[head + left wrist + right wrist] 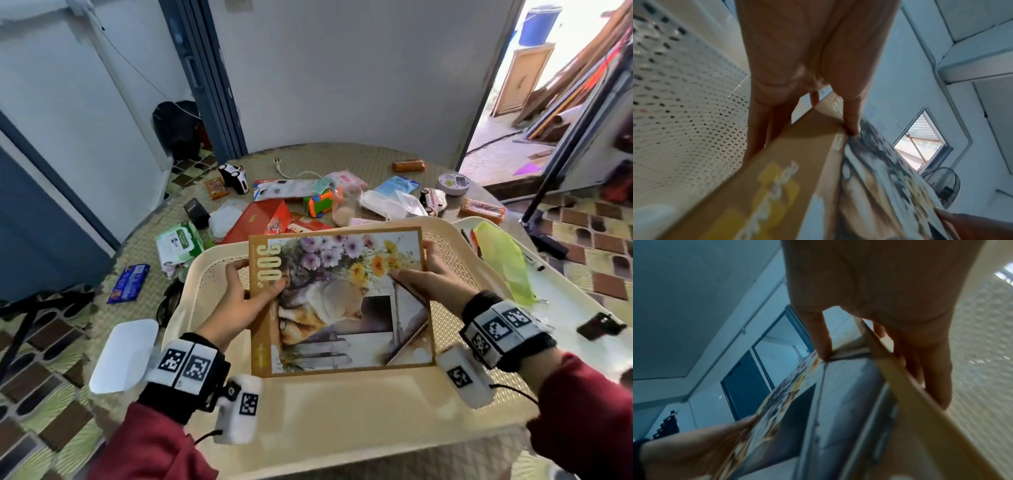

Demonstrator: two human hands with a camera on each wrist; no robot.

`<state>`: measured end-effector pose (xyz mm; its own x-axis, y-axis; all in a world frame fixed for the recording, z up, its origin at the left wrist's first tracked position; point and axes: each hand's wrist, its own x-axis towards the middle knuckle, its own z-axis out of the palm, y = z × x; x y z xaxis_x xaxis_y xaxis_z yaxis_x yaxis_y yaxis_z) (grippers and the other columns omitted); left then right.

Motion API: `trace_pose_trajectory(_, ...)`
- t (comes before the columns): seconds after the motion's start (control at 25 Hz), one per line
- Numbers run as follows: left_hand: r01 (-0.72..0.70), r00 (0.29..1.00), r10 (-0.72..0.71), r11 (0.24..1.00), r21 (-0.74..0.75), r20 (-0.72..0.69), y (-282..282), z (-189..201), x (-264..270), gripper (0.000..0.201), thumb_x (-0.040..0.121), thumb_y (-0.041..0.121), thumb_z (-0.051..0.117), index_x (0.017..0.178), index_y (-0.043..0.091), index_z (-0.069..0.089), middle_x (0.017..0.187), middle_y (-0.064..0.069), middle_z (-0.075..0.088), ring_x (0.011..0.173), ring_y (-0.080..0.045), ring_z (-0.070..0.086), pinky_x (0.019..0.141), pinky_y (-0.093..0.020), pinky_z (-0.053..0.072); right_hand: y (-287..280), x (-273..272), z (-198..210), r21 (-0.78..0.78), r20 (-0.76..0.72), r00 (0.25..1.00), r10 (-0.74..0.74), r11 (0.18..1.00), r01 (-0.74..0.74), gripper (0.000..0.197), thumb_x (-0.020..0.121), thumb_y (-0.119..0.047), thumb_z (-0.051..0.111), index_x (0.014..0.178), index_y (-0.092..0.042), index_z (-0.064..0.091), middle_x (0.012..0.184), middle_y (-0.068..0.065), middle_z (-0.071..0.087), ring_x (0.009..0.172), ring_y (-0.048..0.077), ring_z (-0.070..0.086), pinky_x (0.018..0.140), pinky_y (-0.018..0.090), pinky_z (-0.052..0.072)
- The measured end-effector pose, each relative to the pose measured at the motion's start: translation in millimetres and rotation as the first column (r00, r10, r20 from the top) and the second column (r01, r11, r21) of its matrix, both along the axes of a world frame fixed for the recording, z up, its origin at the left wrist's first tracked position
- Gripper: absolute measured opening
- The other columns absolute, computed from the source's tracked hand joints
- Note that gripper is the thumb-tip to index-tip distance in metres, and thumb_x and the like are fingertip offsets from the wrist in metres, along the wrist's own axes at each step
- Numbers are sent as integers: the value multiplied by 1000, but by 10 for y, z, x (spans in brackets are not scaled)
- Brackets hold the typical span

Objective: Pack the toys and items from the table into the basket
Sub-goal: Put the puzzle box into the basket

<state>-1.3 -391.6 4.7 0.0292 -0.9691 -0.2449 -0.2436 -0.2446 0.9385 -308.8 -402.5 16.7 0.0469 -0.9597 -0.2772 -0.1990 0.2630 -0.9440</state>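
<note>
A flat puzzle box (342, 301) with a flower-and-cat picture hangs level over the cream perforated basket (308, 428). My left hand (239, 294) grips its left edge, thumb on top and fingers underneath. My right hand (431, 274) grips the right edge the same way. In the left wrist view the thumb presses the box's (797, 162) top beside the basket wall (684, 113). The right wrist view shows fingers wrapped under the box's (838, 402) edge. Toys and packets lie scattered on the table (144, 240) beyond the basket.
A second cream basket (565, 308) with a yellow-green bag (503, 260) stands to the right. On the table are toy cars (234, 178), a red box (260, 219), a wipes pack (178, 241), a clear jar (346, 205) and a white lid (126, 353). An open doorway is at the far right.
</note>
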Motion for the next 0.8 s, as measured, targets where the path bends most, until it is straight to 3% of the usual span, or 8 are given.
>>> trace_pose_trajectory(0.12,55,995,-65,991,125,76,-19,-154,-79,50,91,31,59,120,26,18,98,10,56,85,-4,56,63,-23,47,-106,-21,-358,107,-70,997,-21,994,28,85,79,-25,73,139,-14,13,120,6,58,102,19,60,96,34,48)
trace_pose_trajectory(0.24,92,977,-143,953,288,161,-64,-373,-193,54,92,37,56,121,21,14,95,7,54,81,-10,57,58,-30,49,-161,-80,-700,246,-179,982,-62,964,106,90,65,-45,81,131,-19,25,113,6,61,100,27,62,97,46,48)
trace_pose_trajectory(0.32,102,971,-178,913,394,161,-98,-578,-269,64,91,39,57,129,17,11,103,0,54,86,-20,59,61,-39,53,-184,-114,-912,323,-222,971,-83,934,154,87,67,-40,81,130,-13,28,114,11,59,101,31,60,95,48,48)
trace_pose_trajectory(0.44,97,967,-200,861,499,157,-132,-918,-362,72,91,40,58,136,13,8,118,-10,54,96,-31,61,71,-51,55,-189,-143,-1155,396,-323,946,-27,904,161,98,70,-41,79,140,-7,18,129,18,51,115,36,53,99,47,44)
trace_pose_trajectory(0.56,82,952,-221,851,519,212,-138,-1167,-417,70,91,41,58,134,9,13,130,-14,50,109,-34,58,84,-52,52,-208,-149,-1329,377,-393,920,-11,910,172,101,71,-43,78,141,-5,17,133,17,49,119,34,51,102,44,42)
trace_pose_trajectory(0.72,17,965,-165,818,574,206,-167,-1312,-448,67,87,38,66,130,16,19,122,-10,50,111,-35,55,87,-58,50,-247,-93,-1488,304,-396,916,-67,931,200,83,74,-29,79,136,-7,29,126,12,55,116,30,54,99,37,44)
trace_pose_trajectory(0.8,-17,965,-144,801,598,219,-170,-1362,-447,72,83,35,72,132,19,22,124,-10,50,114,-36,53,89,-59,49,-242,-51,-1559,244,-380,918,-110,946,215,88,70,-23,82,139,-10,30,124,11,56,115,29,55,99,38,45)
